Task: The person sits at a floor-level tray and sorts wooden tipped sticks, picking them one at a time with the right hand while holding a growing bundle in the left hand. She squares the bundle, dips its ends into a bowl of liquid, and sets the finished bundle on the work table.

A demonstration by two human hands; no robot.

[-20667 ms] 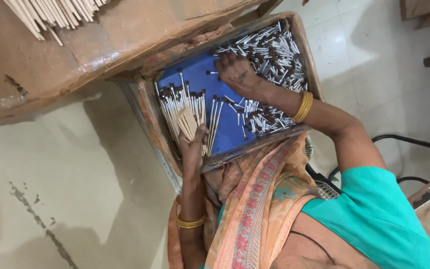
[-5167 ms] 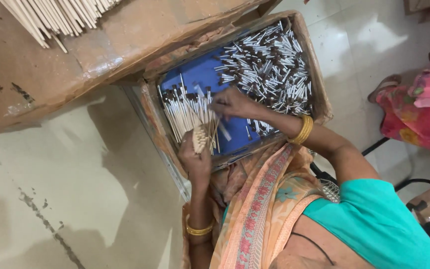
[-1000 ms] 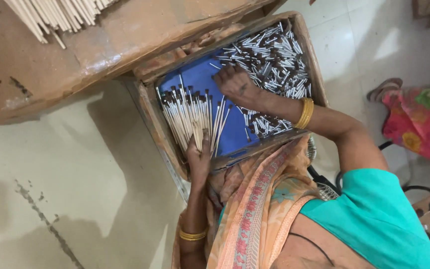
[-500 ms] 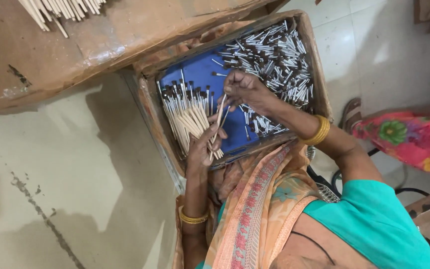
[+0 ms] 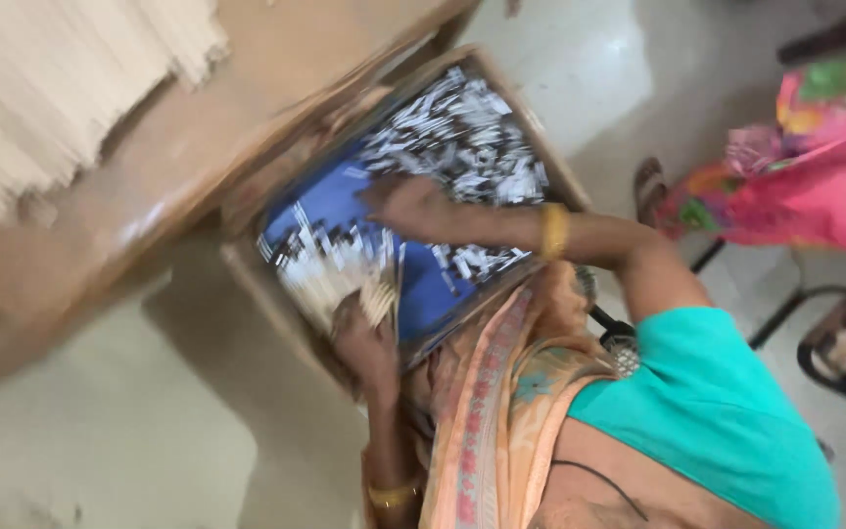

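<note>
Left hand [image 5: 364,338] clasps a stick bundle [image 5: 330,279] — right hand [image 5: 408,203], fingers spread, on the tray [image 5: 443,284]

We see a blurred bundle of pale thin sticks [image 5: 70,88] on a brown wooden surface [image 5: 276,108] at far left, and pink patterned cloth [image 5: 805,167] over a sandalled foot [image 5: 650,184] at right.
</note>
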